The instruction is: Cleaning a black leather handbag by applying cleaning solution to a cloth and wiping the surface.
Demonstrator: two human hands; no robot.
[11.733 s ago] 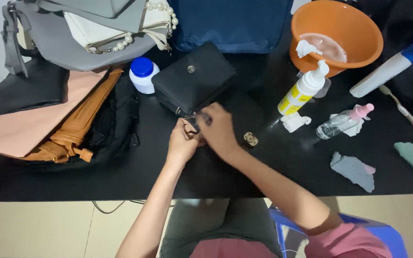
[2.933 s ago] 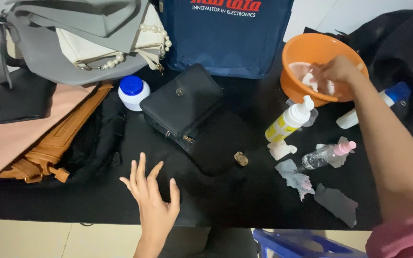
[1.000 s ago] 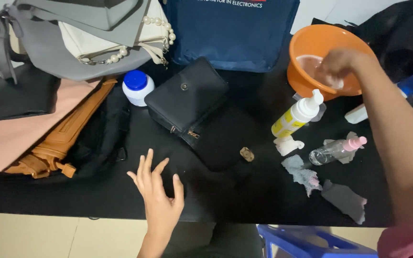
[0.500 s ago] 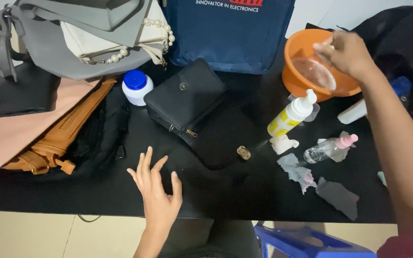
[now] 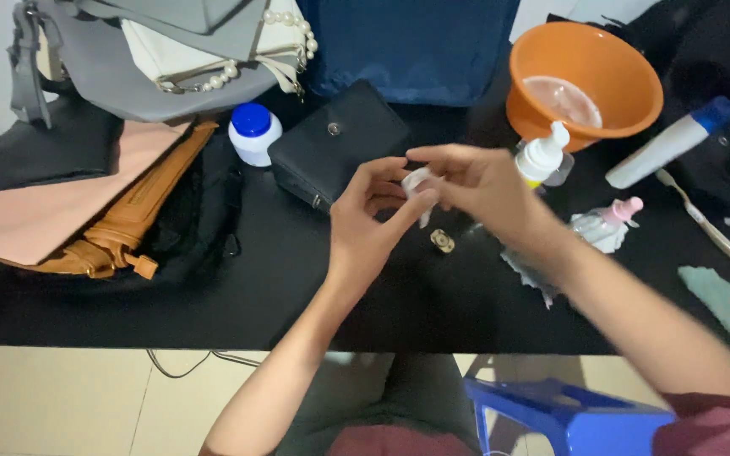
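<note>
**Both hands meet on a small white wad above the black table**

The left hand (image 5: 365,221) and the right hand (image 5: 479,181) come together just in front of the black purse (image 5: 340,152), and between them sits a small white wad (image 5: 420,181), cotton or tissue by the look of it. The left hand's thumb and fingers curl around the wad from below and the left; the right hand's fingertips pinch it from the other side. Both hands are therefore grasping the same wad, held a little above the table (image 5: 213,295), though how tightly cannot be told.

Taking the purse as the landmark: it lies flat, with a small round stud on its flap. Just to its left stands a white jar with a blue lid (image 5: 254,133). Further left lie a black bag, a tan bag (image 5: 120,228) and a pink bag (image 5: 44,203), overlapping one another. Behind the purse rests a dark blue bag (image 5: 416,46), and behind and to its left a grey bag (image 5: 128,67) with a pearl strap. To the right of the purse stand a pump bottle (image 5: 544,156) and, beyond that, an orange bowl (image 5: 601,63). A small gold clasp (image 5: 442,241) lies on the table just in front of the purse, below the hands. Further right lie a small clear bottle with a pink cap (image 5: 606,226) and a white tube with a blue cap (image 5: 669,143).
</note>
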